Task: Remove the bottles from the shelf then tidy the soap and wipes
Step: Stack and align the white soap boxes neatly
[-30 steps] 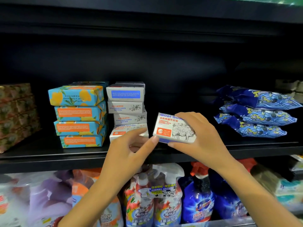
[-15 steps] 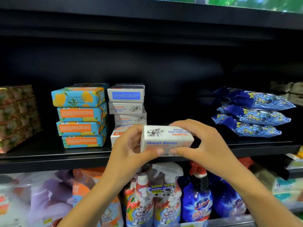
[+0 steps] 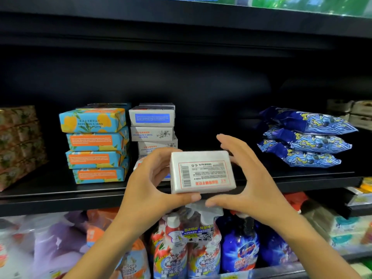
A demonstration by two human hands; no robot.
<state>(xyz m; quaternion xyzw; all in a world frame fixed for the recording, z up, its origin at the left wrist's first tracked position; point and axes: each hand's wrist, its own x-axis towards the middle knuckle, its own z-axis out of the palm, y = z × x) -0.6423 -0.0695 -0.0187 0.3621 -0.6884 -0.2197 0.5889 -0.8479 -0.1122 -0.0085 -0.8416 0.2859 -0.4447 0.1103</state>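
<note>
The white soap box [image 3: 202, 172] (barcode side facing out) is held before the shelf's [image 3: 60, 200] front edge, mid-length. The left hand [image 3: 149, 184] grips its left end. The right hand [image 3: 253, 178] curves loosely round the right end, thumb clear beneath. Blue wipes packs [image 3: 306, 137] lie toward the shelf's right end.

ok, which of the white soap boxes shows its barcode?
The white cardboard soap box held in the left hand, in front of the black shelf: its red-framed barcode face is toward the camera. The stacked white boxes show other faces.
</note>
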